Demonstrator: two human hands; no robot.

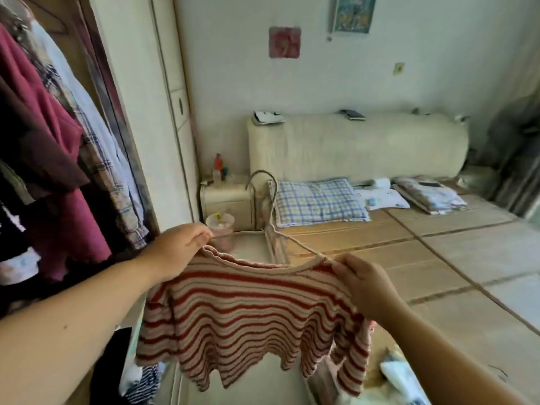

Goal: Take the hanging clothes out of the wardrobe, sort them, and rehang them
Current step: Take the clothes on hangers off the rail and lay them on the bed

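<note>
Clothes (pixel 52 135) hang left; bed (pixel 444 258) beyond striped top (pixel 248 317).

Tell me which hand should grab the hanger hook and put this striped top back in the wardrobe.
Left, probably. The left hand grips the striped top at the shoulder nearest the hanging clothes, and the hanger hook rises closer to it. The right hand pinches the far shoulder over the bed.

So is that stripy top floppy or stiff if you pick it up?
Probably floppy: the stripy top sags between the left hand and right hand, and its hem hangs wavy. It likely weighs little, since finger pinches hold it up.
</note>
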